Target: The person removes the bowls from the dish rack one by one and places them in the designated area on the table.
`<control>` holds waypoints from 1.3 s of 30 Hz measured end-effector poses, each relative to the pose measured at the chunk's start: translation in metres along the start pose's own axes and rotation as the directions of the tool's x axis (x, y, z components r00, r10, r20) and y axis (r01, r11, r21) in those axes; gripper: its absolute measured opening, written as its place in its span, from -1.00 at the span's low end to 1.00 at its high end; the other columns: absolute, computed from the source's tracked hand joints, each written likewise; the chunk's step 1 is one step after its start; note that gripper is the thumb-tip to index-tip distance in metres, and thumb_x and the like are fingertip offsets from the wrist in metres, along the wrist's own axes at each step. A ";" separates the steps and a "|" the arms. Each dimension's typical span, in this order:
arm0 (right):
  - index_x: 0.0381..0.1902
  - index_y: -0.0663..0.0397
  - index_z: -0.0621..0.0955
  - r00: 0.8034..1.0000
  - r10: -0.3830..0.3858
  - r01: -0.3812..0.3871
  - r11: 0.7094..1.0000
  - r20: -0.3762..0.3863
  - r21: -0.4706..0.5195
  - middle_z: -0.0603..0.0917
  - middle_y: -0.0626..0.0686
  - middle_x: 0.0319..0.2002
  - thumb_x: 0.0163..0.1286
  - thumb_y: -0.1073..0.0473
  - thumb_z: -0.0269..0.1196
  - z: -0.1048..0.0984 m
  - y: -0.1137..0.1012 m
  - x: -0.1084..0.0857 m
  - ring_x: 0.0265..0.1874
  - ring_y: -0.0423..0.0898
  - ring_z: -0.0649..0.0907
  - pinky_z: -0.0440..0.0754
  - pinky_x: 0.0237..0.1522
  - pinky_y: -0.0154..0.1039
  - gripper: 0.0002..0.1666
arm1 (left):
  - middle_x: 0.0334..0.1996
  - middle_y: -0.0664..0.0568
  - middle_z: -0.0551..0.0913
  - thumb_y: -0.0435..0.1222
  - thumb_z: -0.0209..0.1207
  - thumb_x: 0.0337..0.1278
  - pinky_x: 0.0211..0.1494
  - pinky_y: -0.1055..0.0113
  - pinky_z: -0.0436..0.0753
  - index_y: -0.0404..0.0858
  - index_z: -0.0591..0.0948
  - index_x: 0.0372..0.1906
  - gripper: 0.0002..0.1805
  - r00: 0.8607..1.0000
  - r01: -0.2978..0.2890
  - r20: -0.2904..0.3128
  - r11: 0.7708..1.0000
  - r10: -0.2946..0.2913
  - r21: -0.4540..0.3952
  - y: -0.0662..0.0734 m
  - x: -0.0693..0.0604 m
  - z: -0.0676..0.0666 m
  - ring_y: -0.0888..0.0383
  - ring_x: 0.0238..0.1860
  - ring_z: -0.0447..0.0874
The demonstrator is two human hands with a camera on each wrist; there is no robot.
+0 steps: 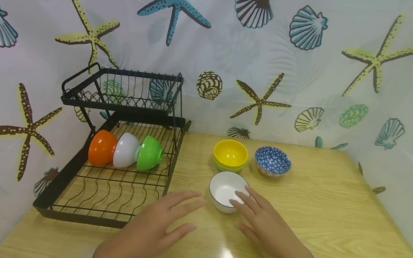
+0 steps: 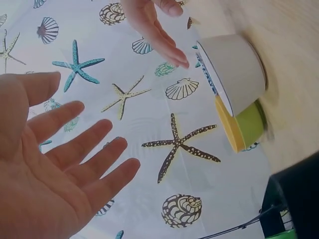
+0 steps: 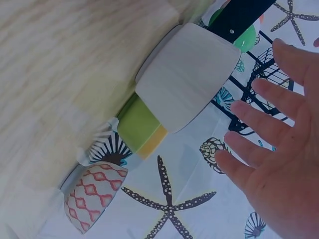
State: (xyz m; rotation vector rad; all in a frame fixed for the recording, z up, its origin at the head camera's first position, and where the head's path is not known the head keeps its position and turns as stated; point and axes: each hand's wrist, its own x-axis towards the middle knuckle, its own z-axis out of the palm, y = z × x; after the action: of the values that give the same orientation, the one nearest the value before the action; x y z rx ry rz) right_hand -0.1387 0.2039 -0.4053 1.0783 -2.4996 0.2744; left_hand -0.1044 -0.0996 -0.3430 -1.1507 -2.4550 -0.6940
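Both hands hover over the front of the table with nothing in them. My left hand (image 1: 159, 222) has its fingers spread, between the dish rack and a white bowl (image 1: 223, 189) with a dark rim. On the bowl's right side is my right hand (image 1: 262, 222), fingers extended and partly in front of it; the right wrist view shows this hand (image 3: 279, 144) apart from the white bowl (image 3: 187, 77). Behind the white bowl stands a yellow bowl (image 1: 231, 153) stacked in a green bowl (image 1: 228, 169). A blue-patterned bowl (image 1: 272, 160) sits to their right; its outside (image 3: 94, 194) has a red pattern.
A black two-tier dish rack (image 1: 173, 175) takes up the table's left side. Its lower tier holds an orange bowl (image 1: 102, 148), a white bowl (image 1: 126, 151) and a bright green bowl (image 1: 150, 153), all on their sides. A curtain (image 1: 212, 56) printed with shells and starfish hangs behind the wooden table (image 1: 331, 203).
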 end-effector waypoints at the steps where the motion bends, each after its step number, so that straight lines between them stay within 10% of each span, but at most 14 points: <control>1: 0.24 0.00 0.49 1.000 -0.005 0.005 1.000 -0.008 -0.004 0.48 0.12 0.28 0.16 0.00 0.39 -0.001 -0.001 -0.001 0.33 0.23 0.34 0.43 0.23 0.17 -0.32 | 0.33 0.17 0.37 -0.08 0.15 0.29 0.21 0.15 0.56 0.06 0.39 0.35 -0.47 1.000 0.014 -0.008 1.000 -0.014 -0.010 -0.001 0.001 -0.001 0.16 0.29 0.40; 15: 0.29 -0.08 0.45 0.998 0.045 -0.043 0.998 0.051 -0.039 0.41 0.09 0.34 0.20 -0.07 0.35 -0.006 -0.005 -0.012 0.36 0.19 0.29 0.41 0.26 0.15 -0.30 | 0.29 -0.05 0.44 -0.24 0.15 0.31 0.30 -0.04 0.44 -0.16 0.47 0.28 -0.55 0.955 0.268 -0.056 0.929 -0.291 -0.255 -0.050 0.018 -0.014 -0.03 0.32 0.37; 39: 0.30 -0.06 0.43 0.993 0.069 -0.069 0.998 0.101 -0.005 0.38 0.10 0.36 0.19 -0.08 0.36 -0.012 -0.006 -0.022 0.34 0.18 0.32 0.40 0.25 0.16 -0.27 | 0.32 -0.39 0.28 -0.21 0.07 0.36 0.29 -0.32 0.26 -0.44 0.32 0.34 -0.43 0.855 0.516 -0.041 0.856 -0.517 -0.029 -0.134 0.019 -0.039 -0.35 0.30 0.25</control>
State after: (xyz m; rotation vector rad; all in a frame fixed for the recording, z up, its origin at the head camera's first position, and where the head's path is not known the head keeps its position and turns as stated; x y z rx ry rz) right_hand -0.1179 0.2181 -0.4043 1.0308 -2.6296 0.2438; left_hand -0.2179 -0.1836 -0.3400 -0.4519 -2.7386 -0.8724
